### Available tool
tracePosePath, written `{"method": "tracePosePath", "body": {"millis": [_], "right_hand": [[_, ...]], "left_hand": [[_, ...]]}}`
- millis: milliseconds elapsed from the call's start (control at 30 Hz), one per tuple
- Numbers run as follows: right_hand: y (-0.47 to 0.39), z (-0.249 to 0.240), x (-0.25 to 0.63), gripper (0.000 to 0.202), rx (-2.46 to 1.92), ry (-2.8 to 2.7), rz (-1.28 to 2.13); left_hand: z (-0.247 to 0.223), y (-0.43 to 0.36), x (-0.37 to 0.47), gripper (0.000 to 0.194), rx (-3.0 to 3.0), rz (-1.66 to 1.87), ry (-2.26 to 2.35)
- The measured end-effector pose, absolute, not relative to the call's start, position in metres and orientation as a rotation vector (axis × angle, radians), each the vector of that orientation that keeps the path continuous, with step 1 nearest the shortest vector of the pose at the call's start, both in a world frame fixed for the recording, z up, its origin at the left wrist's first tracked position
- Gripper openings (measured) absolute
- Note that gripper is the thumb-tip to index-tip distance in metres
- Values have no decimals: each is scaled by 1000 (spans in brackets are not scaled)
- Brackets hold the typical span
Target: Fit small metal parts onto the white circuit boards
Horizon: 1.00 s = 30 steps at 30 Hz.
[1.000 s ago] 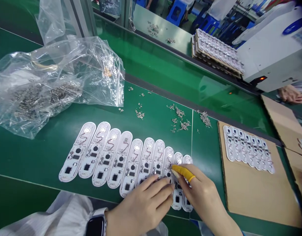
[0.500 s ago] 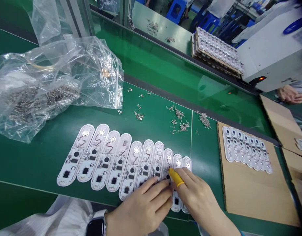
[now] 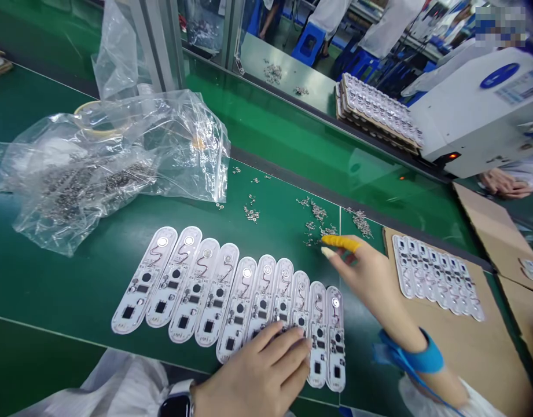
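My left hand [image 3: 266,365] lies flat, fingers stretched out, over the lower part of the white circuit boards [image 3: 301,289] near the right of the row. The boards are long with rounded ends, each with black chips, a thin wire and a round silver contact. My right hand [image 3: 357,266], with yellow finger cots on its index finger and thumb, is above the row beside a loose pile of small metal springs [image 3: 318,211]. Its index finger and thumb are pinched close together at the pile's near edge; anything between the tips is too small to make out.
A clear plastic bag [image 3: 188,139] of small metal parts lies at the left. More springs [image 3: 360,223] lie farther right. Cardboard [image 3: 457,347] at the right carries a panel of joined boards [image 3: 435,272]. Beyond the green conveyor [image 3: 283,133] stands a white machine; another person's hands [image 3: 504,182] rest nearby.
My right hand has moved up and away from the boards to the springs. My left hand stays on the boards. The view has shifted slightly.
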State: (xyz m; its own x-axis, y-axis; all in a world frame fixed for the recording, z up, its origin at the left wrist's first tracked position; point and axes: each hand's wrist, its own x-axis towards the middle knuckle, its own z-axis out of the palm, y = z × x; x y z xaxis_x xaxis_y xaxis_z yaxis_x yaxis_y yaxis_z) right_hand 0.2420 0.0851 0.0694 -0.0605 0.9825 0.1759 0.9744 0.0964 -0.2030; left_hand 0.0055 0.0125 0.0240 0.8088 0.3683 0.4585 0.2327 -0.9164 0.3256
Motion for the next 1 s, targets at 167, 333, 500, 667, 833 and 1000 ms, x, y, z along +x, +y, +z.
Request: {"method": "tracePosePath", "body": {"millis": [167,333,500,667,833,1000], "right_hand": [[116,60,245,41,-1926,-2155,11],[129,64,220,29,-1843,-2218,176],[152,55,175,42,-1811,-2216,415],[166,46,143,16,-1737,-2223,522],[157,54,160,14,-1717,-2038,633],[144,68,190,23,-1689,-1742,770]], "left_hand": [[20,12,7,33,2745,813,472],[13,9,8,24,2716,859,506],[12,12,10,20,2740,892,500],[9,12,12,17,2743,950,514],[3,8,13,15,2770,946,510],[3,9,11,15,2788,995,488]]}}
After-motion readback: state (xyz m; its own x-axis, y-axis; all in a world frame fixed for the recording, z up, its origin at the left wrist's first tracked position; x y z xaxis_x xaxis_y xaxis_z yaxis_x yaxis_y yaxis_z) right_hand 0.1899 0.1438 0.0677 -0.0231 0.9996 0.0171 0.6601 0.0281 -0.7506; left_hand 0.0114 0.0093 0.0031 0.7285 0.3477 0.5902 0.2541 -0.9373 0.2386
